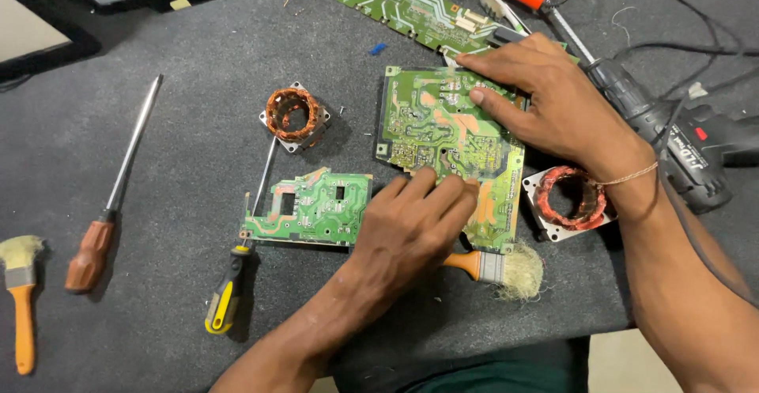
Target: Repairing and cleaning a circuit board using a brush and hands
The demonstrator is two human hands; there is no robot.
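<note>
Both of the person's hands are down on a large green circuit board (443, 136) that lies solder side up in the middle of the dark grey felt-covered table (190, 61). The left hand (411, 223) comes in from below, its fingers bent and pressing on the board's near edge; it grips nothing that I can see, only bears down on the board. The right hand (545, 100) reaches across from the right, fingers spread fairly flat over the board's far right corner, fingertips resting on the surface, again holding nothing.

Just under the left hand a paintbrush with an orange handle and pale bristles (506, 270) pokes out to the right, lying partly beneath the board's near corner. Beside the left wrist sits a smaller green circuit board with cut-outs (308, 207), close to the big board but not touching it as far as I can tell. A yellow-and-black screwdriver (237, 274) lies with its shaft running up past that smaller board towards a copper-wound motor stator (294, 116). A second stator with reddish windings (571, 199) sits right below the right wrist.

At the far edge lies a long narrow green circuit board (403, 5). A black cordless drill (680, 144) rests to the right of the right hand. Well off to the left are a brown-handled screwdriver (107, 219) and another orange-handled brush (20, 290).
</note>
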